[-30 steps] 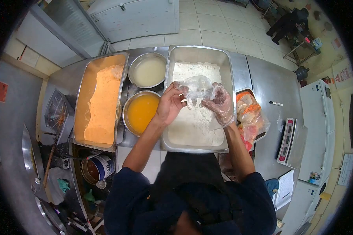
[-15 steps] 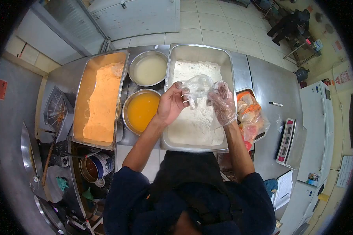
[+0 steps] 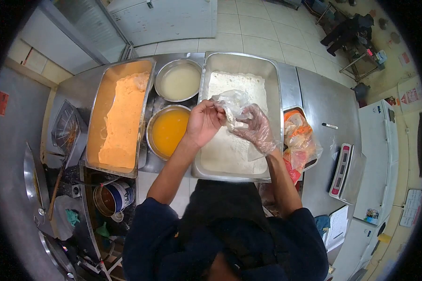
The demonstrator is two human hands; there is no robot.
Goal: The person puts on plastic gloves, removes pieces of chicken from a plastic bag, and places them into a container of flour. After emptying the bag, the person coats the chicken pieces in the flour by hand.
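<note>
My left hand (image 3: pixel 204 122) is bare, its fingers closed on the edge of a crumpled clear plastic glove (image 3: pixel 233 102). My right hand (image 3: pixel 257 129) wears a clear plastic glove and also has its fingers closed on the crumpled glove. Both hands are above a deep steel tray (image 3: pixel 275 84) of white flour (image 3: pixel 234 150). Left of that tray stand a bowl of yellow liquid (image 3: pixel 169 131) and a bowl of cloudy pale liquid (image 3: pixel 178 80). Farther left, a long tray (image 3: pixel 98 136) holds an orange mixture (image 3: pixel 124 122).
Right of the flour lies a small tray with plastic-bagged food (image 3: pixel 299 140). Beyond it are a marker (image 3: pixel 329 125), a scale (image 3: pixel 341 169) and a clipboard with paper (image 3: pixel 337 228). A person (image 3: pixel 349 33) in dark clothes is at the far upper right.
My right hand has moved left and slightly down, closer to my left hand. The loose glove between them is more bunched up.
</note>
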